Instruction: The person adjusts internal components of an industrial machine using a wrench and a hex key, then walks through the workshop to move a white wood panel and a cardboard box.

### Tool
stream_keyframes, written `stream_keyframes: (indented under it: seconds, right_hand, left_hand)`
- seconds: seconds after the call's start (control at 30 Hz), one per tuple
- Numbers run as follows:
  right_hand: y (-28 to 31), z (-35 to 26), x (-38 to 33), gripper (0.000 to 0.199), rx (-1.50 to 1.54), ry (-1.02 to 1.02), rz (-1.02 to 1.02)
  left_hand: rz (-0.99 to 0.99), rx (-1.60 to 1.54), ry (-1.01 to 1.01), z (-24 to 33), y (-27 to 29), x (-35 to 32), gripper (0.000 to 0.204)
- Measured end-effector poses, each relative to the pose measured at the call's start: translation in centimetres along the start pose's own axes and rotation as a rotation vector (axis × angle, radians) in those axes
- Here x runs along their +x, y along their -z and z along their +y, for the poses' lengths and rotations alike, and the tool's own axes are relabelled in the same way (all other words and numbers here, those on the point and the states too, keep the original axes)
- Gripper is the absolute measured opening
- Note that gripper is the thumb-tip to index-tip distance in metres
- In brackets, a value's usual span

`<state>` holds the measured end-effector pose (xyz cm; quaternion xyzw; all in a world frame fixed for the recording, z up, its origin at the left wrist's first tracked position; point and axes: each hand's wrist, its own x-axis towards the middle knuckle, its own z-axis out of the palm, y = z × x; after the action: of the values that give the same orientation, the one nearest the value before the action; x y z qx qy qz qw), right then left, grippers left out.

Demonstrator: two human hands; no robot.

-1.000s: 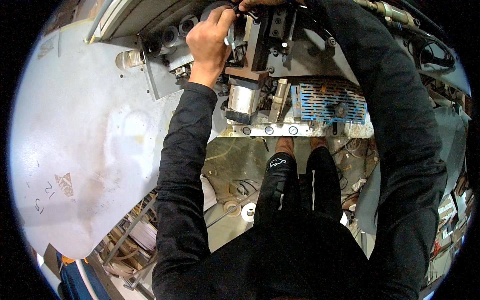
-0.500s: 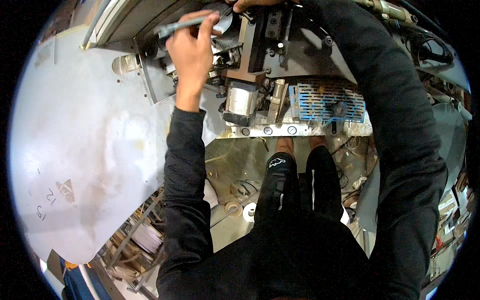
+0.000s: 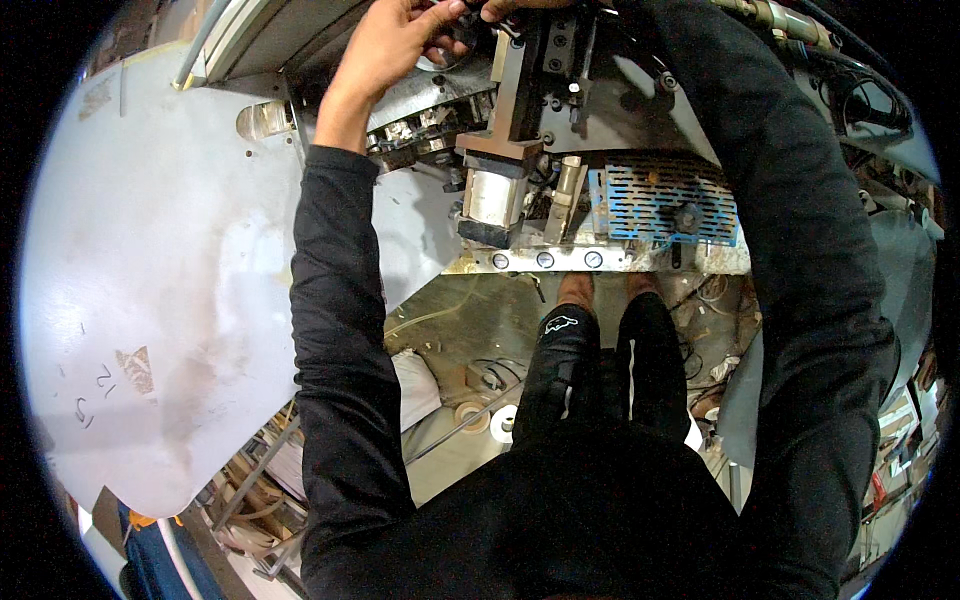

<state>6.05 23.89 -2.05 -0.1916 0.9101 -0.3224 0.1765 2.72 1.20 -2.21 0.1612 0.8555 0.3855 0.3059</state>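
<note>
Work looks unfinished: beyond the silver cylinder [image 3: 494, 195], left hand [image 3: 395, 42] and right hand [image 3: 518, 6] nearly meet; whether fingers clamp anything, I can't tell.

Big grey-white tabletop [image 3: 200, 270] fills L side of frame, w/ brown torn tape patch [image 3: 134, 370] & dark pen marks [image 3: 104, 378] nr lower L. Ctr: white strip panel [image 3: 520, 261] w/ 3 round dial gauges [image 3: 545, 260] in a row; blue slotted metal grille [image 3: 637, 225] just above R, paint worn, dark knob [image 3: 688, 217] on it. Metal cylinder [image 3: 795, 26] upper R. Floor [image 3: 440, 315], btm ctr: white roll [image 3: 503, 423] beside tan roll [image 3: 468, 417], pale bag [image 3: 414, 388] to L. Blue fabric [image 3: 152, 555] btm L, white tube [image 3: 180, 560] across it. Small red item [image 3: 879, 488] lower R, amid clutter.
</note>
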Motion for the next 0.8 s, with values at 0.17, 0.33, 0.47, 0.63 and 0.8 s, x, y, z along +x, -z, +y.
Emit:
stream_keyframes:
  seconds: [0.17,0.33,0.47,0.63,0.8]
  right_hand:
    - [0.4,-0.4,-0.3,0.034,0.014,-0.042,0.023]
    - [-0.3,0.4,0.5,0.037,0.012,0.026,0.022]
    - [0.0,-0.1,0.3,0.038,-0.04,-0.004,0.037]
    - [-0.1,0.4,0.3,0.035,0.036,0.028,0.022]
    - [-0.7,0.9,1.0,0.035,0.016,0.081,0.056]
  left_hand:
    - [0.017,-0.147,-0.002,-0.4,-0.7,0.0,0.039]
    - [0.029,-0.137,0.012,-1.7,-0.9,-0.1,0.044]
    - [-0.005,-0.055,0.039,-0.7,-0.5,-0.2,0.046]
    - [-0.114,-0.293,0.028,-2.4,-1.0,0.3,0.041]
    - [-0.085,-0.217,-0.061,-2.6,-1.4,-0.1,0.035]
